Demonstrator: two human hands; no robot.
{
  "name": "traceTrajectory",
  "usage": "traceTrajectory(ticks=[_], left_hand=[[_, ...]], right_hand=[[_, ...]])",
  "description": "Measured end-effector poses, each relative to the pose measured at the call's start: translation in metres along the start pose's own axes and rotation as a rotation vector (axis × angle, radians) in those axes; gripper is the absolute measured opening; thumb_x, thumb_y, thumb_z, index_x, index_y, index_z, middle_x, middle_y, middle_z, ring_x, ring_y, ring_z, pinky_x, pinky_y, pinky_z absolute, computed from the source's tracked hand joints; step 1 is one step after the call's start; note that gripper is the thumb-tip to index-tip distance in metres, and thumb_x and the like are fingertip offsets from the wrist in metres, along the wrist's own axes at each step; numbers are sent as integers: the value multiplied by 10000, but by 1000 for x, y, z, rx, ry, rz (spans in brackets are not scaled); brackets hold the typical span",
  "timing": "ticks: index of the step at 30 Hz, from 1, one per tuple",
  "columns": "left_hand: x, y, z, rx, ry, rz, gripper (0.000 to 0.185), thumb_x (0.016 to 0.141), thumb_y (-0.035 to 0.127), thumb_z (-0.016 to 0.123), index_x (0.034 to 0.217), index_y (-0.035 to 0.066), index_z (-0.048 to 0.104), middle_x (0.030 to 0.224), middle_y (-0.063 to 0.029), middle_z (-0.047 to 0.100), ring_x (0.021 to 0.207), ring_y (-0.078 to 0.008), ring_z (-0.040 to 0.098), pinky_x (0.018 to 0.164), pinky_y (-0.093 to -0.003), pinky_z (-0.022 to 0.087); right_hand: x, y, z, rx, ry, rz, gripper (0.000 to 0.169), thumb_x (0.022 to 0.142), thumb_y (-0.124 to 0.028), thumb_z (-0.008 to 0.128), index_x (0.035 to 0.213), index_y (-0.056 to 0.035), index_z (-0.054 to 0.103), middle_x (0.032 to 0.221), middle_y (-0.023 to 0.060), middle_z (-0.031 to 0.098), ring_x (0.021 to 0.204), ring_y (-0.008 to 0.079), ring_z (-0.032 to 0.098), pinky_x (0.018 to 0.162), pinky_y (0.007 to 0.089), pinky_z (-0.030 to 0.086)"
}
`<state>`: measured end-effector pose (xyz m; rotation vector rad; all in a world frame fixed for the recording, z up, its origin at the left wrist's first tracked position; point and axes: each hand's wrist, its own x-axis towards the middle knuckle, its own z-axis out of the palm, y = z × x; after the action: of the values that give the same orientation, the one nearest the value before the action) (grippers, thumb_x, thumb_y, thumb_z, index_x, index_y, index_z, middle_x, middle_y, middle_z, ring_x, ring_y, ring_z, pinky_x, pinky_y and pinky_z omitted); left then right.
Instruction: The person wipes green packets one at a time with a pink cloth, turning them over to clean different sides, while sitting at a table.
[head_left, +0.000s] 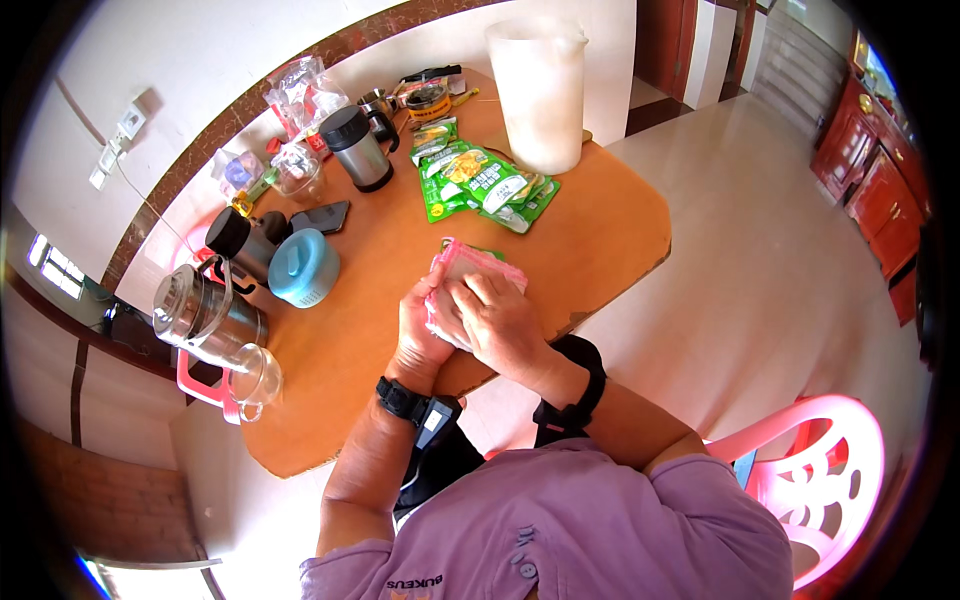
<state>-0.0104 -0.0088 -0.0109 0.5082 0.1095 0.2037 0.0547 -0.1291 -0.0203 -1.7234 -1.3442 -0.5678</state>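
My left hand (421, 326) grips a folded pale cloth with pink stitched edges (480, 262), its thumb on the near left side. From the right, my right hand (499, 322) lies over the same cloth with its fingers bent onto it. A green edge (491, 253), perhaps of a packet, peeks out behind the cloth; the rest is hidden. Both hands are above the near edge of the orange-brown table (375, 262). Beyond them lies a pile of green food packets (480, 184) with printed writing.
A tall whitish plastic pitcher (536, 97) stands at the far right. On the left are a blue lidded container (304, 268), a phone (321, 217), steel-bodied mugs (360, 150), a kettle (202, 304) and a glass cup (256, 375). A pink plastic chair (817, 465) is at right.
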Motion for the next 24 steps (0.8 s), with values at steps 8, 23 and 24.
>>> traceTrajectory(ticks=[8, 23, 24], left_hand=[[2, -1, 0, -11, -43, 3, 452, 972, 301, 565, 1267, -40, 524, 1227, -207, 607, 1144, -347, 577, 1049, -464, 442], [4, -1, -14, 44, 1, 26, 473, 976, 318, 557, 1270, -52, 516, 1227, -213, 607, 1137, -342, 581, 1051, -460, 438], [4, -1, -9, 44, -12, 24, 469, 978, 314, 553, 1270, -51, 515, 1229, -212, 606, 1138, -342, 580, 1052, -461, 437]], right_hand=[[1, 3, 2, -19, 19, -30, 313, 769, -137, 678, 1059, -33, 617, 948, 88, 580, 916, 296, 605, 788, 391, 497], [-1, -1, 2, -11, 41, -13, 240, 787, -143, 661, 1001, -49, 607, 926, 70, 564, 893, 267, 599, 784, 380, 495], [-1, 1, 2, -12, 35, -13, 239, 787, -142, 662, 1000, -48, 607, 925, 71, 565, 895, 268, 600, 785, 380, 495]])
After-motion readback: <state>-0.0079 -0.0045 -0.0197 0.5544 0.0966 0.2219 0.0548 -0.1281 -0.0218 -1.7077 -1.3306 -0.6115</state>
